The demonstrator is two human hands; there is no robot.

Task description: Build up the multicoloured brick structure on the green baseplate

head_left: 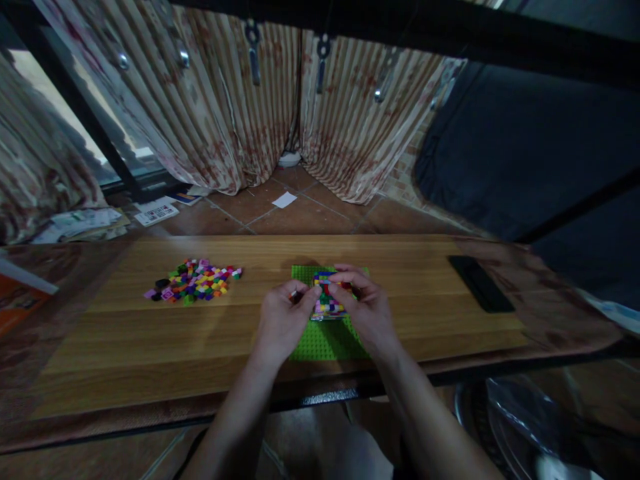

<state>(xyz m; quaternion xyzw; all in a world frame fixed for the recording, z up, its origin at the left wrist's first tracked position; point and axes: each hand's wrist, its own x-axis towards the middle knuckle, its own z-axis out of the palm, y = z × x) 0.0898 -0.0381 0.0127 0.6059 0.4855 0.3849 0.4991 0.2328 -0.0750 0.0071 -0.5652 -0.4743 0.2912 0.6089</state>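
A green studded baseplate [325,340] lies on the wooden table [150,340] in front of me. On it stands a small block of many-coloured bricks [327,300]. My left hand [283,323] is closed in a pinch at the block's left side, with a small pale piece at its fingertips. My right hand [365,307] curls over the block's top and right side, its fingers pressed on the bricks. A loose pile of small coloured bricks [195,280] lies on the table to the left, apart from both hands.
A flat black phone-like object [481,283] lies at the table's right end. Papers [85,223] and a white scrap [284,199] lie on the tiled floor beyond the table. Striped curtains [240,113] hang behind. An orange box [17,297] shows at the left edge.
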